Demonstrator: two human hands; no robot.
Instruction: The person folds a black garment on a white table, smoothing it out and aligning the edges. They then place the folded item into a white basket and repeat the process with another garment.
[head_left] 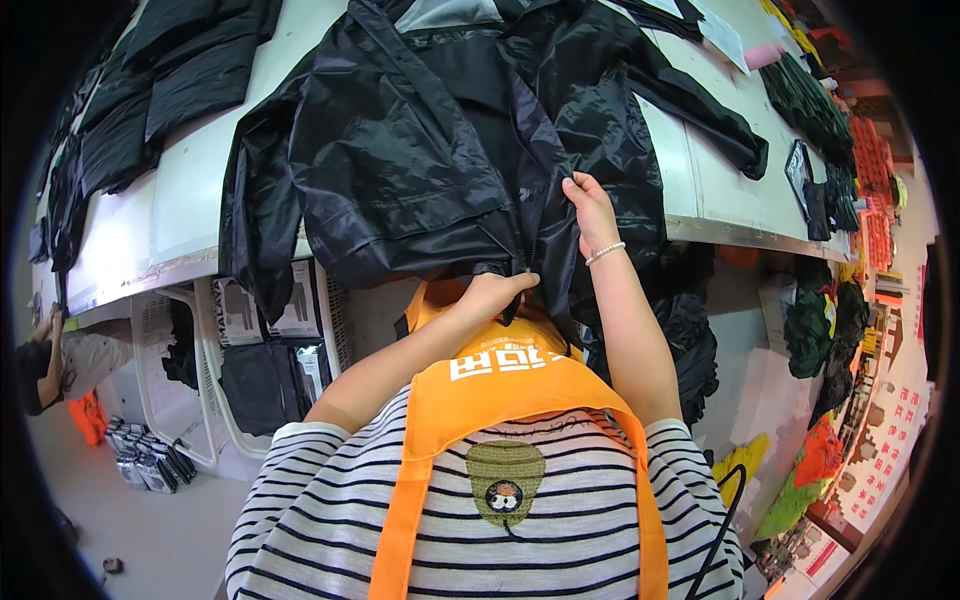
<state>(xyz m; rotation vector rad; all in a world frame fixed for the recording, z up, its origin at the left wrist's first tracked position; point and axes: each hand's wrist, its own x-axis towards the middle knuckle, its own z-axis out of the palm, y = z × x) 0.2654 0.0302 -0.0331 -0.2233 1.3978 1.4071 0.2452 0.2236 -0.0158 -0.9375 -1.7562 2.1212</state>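
A shiny black jacket (400,170) lies spread on the white table, its front open and its lower hem hanging over the near edge. My left hand (497,293) is closed on the bottom of the jacket's front edge, close to my orange apron. Higher up and to the right, my right hand (592,208) pinches the other front edge between thumb and fingers. The sleeves reach out to both sides; the left one droops over the table edge. A grey patch of lining shows at the collar.
Folded black garments (200,75) are stacked at the table's (185,215) far left. White baskets (215,385) with packaged clothing stand below. Dark garments (815,110) lie at the right. Another person (65,365) works at the far left. Packets (150,455) sit on the floor.
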